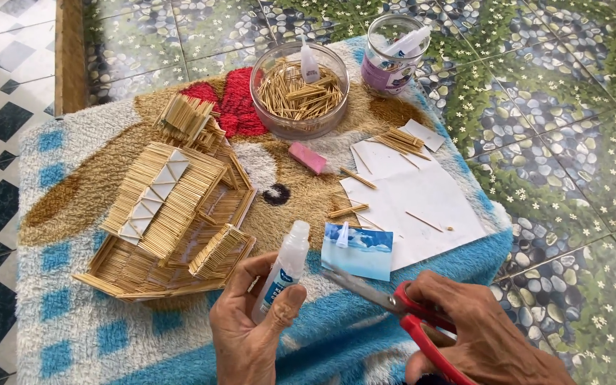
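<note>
The toothpick house (172, 214) looks well advanced: its slatted roof carries white triangular panels, the walls and a small side roof stand on a flat base of sticks, and a loose bundle of sticks sits at its 12 o'clock edge. Judging by what lies about, more gluing remains, since a clear bowl (299, 89) full of toothpicks, stray sticks and white paper sheets (415, 207) are spread over the fleecy blanket (65, 335) covering the desk.

The left hand (251, 328) is wrapped around a small glue bottle (283, 271), held upright with its cap still on. The right hand (479, 335) grips red-handled scissors (401, 314), fingers through the loops, the blades pointing toward 10 o'clock and ending just beside the bottle.

From the left hand the house lies near, at about 11 o'clock. A blue-and-white packet (358, 249) lies at 1 o'clock from the bottle, a pink eraser-like block (308, 157) farther toward 12, and a jar (392, 57) holding another glue bottle at the far 1 o'clock edge.
</note>
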